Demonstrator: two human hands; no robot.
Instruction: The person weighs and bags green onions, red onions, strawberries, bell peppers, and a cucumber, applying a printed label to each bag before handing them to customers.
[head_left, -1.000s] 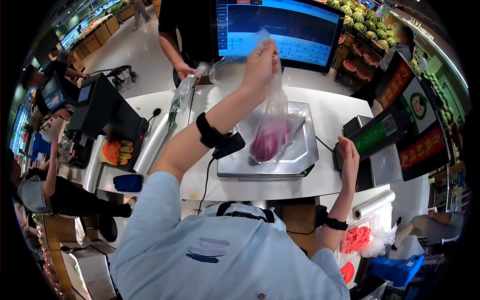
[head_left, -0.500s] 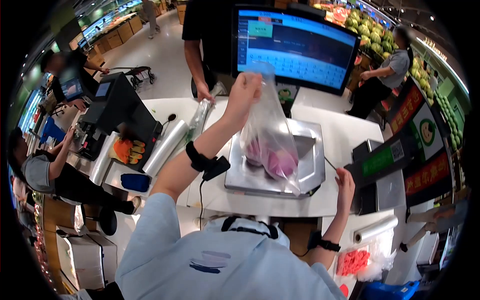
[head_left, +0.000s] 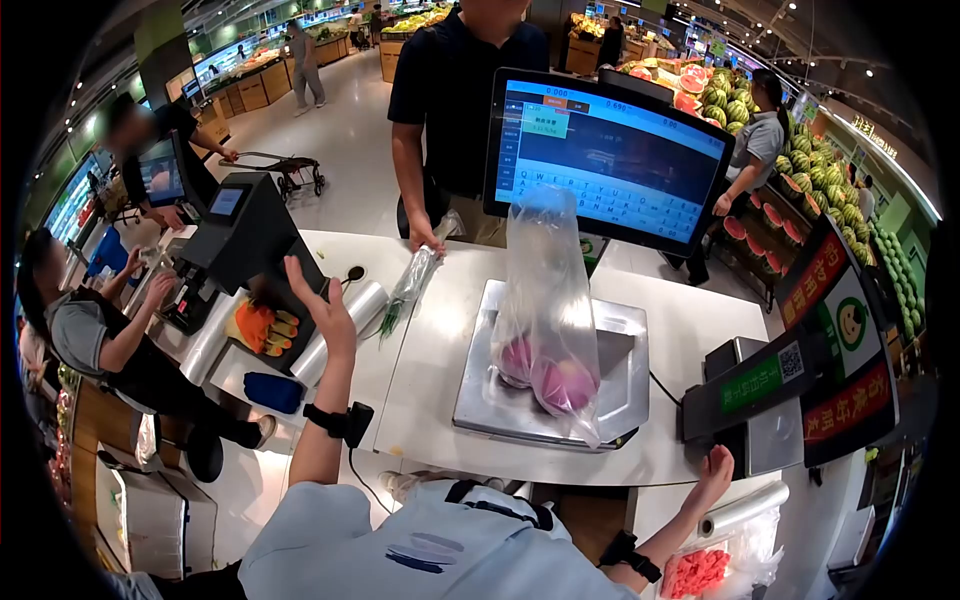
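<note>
Well apart from left grip (head_left: 322,305), bagged onions (head_left: 565,382) rest on scale (head_left: 482,395)

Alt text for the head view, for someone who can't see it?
A clear bag of round purple produce stands on the scale tray, with neither hand on it. The left hand is raised open above a roll of film; the right hand is at the counter's near edge.

monitor (head_left: 610,160) — lit, far counter edge | film roll (head_left: 362,303) — left | orange gloves (head_left: 265,328) beside it | watermelons (head_left: 725,100), back right
</note>
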